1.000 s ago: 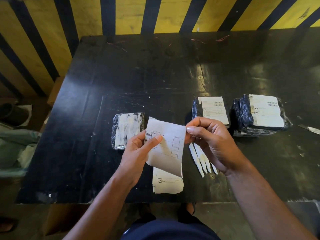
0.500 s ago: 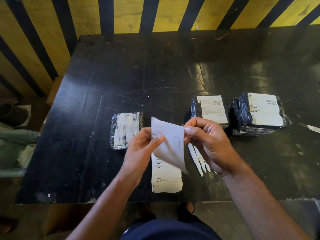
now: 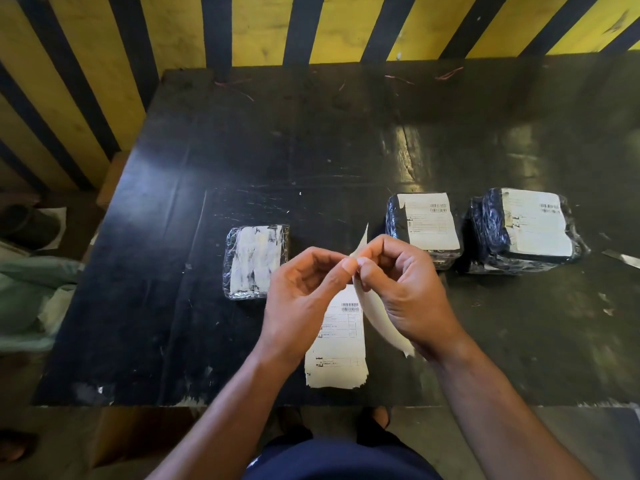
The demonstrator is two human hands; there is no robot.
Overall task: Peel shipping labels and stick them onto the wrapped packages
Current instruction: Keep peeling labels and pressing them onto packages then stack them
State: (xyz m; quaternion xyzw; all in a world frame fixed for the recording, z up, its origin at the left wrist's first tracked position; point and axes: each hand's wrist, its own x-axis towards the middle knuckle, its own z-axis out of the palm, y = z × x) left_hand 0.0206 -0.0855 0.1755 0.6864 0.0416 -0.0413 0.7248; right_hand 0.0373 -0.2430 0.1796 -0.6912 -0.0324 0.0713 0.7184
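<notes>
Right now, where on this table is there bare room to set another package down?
The far half of the table, behind all three packages, is bare. So is the left strip beside the unlabelled package. The near middle is crowded: label stack, both hands. The labelled packages fill the right.

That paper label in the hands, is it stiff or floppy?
Probably floppy: the label curves and droops below the right hand. Likely very light, since the fingers pinch only its edge. It may curl and stick to itself.

black scuffed table (image 3: 242,161) w/ glare patches on right, yellow/black striped wall (image 3: 263,26) on far side + left, dim floor (image 3: 52,438) near, cardboard box (image 3: 110,178) left
</notes>
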